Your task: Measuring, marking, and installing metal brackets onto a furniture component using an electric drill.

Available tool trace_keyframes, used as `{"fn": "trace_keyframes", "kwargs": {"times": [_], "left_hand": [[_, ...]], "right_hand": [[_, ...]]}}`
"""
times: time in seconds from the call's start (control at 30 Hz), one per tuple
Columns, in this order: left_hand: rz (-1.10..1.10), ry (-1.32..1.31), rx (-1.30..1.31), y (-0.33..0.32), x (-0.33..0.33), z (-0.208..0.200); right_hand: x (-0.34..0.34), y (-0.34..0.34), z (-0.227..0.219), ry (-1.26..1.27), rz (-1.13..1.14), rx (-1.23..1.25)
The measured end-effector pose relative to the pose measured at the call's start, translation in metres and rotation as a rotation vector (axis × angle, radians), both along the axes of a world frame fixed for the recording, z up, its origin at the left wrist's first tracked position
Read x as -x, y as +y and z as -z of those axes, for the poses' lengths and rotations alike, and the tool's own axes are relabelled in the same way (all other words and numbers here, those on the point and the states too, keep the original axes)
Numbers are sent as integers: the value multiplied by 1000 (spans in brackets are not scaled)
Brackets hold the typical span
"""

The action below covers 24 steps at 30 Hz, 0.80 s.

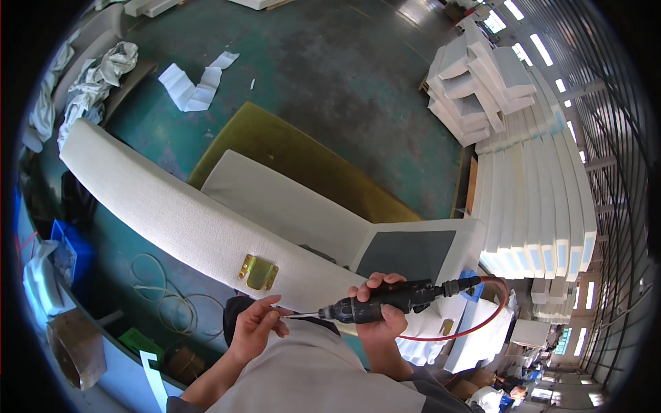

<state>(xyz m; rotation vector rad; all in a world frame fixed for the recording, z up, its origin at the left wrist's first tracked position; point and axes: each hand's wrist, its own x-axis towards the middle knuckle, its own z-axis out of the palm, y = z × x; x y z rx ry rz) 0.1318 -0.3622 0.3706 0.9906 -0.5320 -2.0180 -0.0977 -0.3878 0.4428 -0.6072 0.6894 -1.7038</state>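
Note:
My right hand (377,333) is wrapped round a black air screwdriver (406,297), held level above the near edge of a white upholstered sofa frame (172,213). Its long thin bit (301,315) points left. At the bit's tip, the fingers of my left hand (252,329) are pinched together; whatever sits between them is too small to tell. Just beyond that hand, a brass-coloured metal bracket (260,272) lies against the white fabric. From the driver's rear end a red air hose (507,296) curves down and back under my right wrist.
Under the frame lies an olive-green padded piece (296,151). White upholstered panels (537,206) stand stacked at the right. White paper (189,89) lies on the floor. To the left are a coiled pale hose (165,296), a blue crate (72,251) and a cardboard box (77,347).

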Motion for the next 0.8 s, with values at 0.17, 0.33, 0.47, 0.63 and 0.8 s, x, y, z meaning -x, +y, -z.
{"fn": "trace_keyframes", "kwargs": {"times": [0.17,0.33,0.47,0.63,0.8], "left_hand": [[98,-21,109,-2,-2,2],[254,-20,63,-12,-13,-1],[557,19,-107,-38,-30,-11],[702,390,-133,-49,-50,6],[683,480,-212,-41,-43,5]], "right_hand": [[0,-1,2,-19,0,-4],[-1,-6,4,-58,-32,-33],[-5,-11,7,-93,-90,-90],[-15,-16,4,-155,-150,-106],[-16,-8,0,-113,-131,-55]]}}
